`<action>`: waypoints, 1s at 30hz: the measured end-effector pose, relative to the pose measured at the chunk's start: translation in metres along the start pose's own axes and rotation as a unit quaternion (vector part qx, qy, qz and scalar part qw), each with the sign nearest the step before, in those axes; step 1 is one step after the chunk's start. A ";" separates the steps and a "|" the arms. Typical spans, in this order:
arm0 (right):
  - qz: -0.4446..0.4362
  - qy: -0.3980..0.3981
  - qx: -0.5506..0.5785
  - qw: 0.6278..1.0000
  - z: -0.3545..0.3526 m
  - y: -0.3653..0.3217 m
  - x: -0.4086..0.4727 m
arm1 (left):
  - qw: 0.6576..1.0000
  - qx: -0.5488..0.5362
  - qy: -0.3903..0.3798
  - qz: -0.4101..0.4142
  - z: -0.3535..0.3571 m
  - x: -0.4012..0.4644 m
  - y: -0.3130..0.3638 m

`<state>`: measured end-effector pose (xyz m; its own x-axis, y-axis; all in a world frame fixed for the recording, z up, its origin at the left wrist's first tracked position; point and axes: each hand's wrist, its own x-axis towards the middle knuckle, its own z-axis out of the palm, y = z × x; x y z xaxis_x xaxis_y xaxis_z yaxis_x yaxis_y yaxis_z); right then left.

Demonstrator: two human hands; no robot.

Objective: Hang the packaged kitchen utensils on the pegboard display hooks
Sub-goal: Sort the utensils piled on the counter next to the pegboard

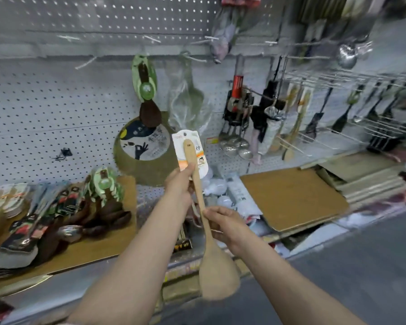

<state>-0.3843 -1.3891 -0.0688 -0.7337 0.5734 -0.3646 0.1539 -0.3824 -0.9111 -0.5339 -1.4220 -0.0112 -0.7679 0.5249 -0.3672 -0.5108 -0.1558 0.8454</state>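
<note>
**Wooden spatula held up before pegboard**

Wooden spatula (205, 214) w/ white label card (192, 148) held upright, centre frame. Left hand (179, 184) pinches card end; right hand (223, 222) grips mid-handle. Pegboard (45, 109) beyond, hooks (86, 62) far above. Packaged spoons (63, 207) piled on shelf, near left.

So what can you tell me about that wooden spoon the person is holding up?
The wooden spoon looks like pale, plain wood: a long slim handle with a small hole near its top and a broad oval bowl at the bottom. A white card label with orange print is attached behind the upper handle. The spoon is held nearly upright, bowl down, in front of the pegboard, not yet on a hook. The left hand pinches it just below the label, and the right hand grips mid-handle.
</note>
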 end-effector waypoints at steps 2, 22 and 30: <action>-0.008 0.028 0.026 0.999 -0.025 -0.003 0.004 | 0.999 0.012 -0.032 -0.008 0.033 0.002 -0.013; -0.032 0.298 0.158 0.941 -0.306 -0.113 0.092 | 0.958 0.048 -0.258 -0.120 0.389 0.084 -0.124; -0.024 0.306 0.185 0.934 -0.415 -0.130 0.126 | 0.964 0.067 -0.244 -0.082 0.494 0.099 -0.167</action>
<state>-0.2222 -0.9659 -0.0758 -0.2013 0.8593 -0.4702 -0.1922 -0.5053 -0.8412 -0.3340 -0.9307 0.0028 -0.3919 0.8691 -0.3020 -0.5305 0.0547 0.8459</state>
